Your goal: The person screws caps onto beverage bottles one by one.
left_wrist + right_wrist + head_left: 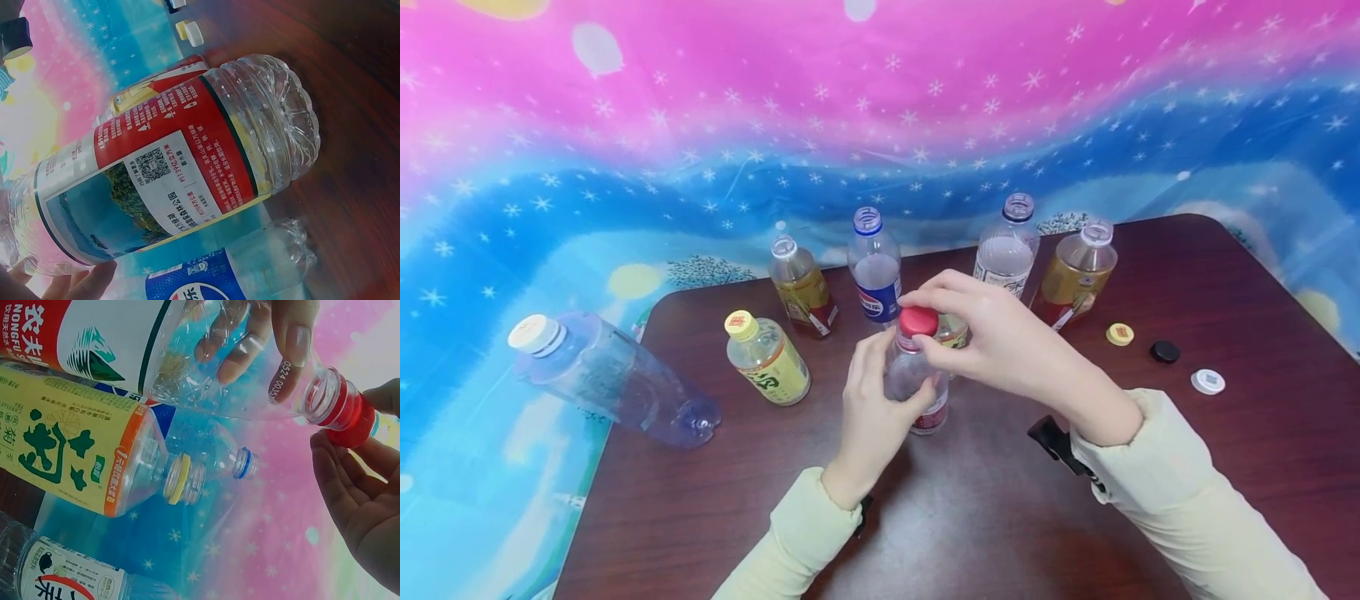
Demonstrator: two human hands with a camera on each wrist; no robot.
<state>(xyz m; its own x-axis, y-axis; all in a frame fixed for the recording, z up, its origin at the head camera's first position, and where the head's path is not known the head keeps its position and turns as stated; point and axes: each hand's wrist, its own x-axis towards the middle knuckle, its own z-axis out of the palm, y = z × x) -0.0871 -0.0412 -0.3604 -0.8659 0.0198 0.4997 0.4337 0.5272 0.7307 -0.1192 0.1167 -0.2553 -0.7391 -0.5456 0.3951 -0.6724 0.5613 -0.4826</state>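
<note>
Gripping the bottle (904, 382) round its shoulder, the left hand (874, 400) has fingers curled on one side and thumb on the other, likely so the thin body cannot turn. The right hand (988, 337) reaches over the top, thumb and fingers pinching the red cap (919, 322) at the neck; that hold seems meant to keep the cap straight on the thread. How tight it sits cannot be told. The bottle is upright, roughly midway between the left and right edges of the desk (1000, 533); whether its base touches the wood is unclear.

Uncapped bottles stand towards the far edge: a tea bottle (805, 292) and a Pepsi (874, 271), then a clear bottle (1006, 250) and a second tea bottle (1078, 267) nearer the far right corner, probably set back to leave working room. Towards the right edge lie a yellow cap (1120, 334), black cap (1166, 351) and white cap (1207, 382), spaced apart, perhaps for easy picking by the right hand. Nearer the left edge are a yellow-label bottle (775, 371) and a big bottle (625, 379), both capped, perhaps grouped for that reason.
</note>
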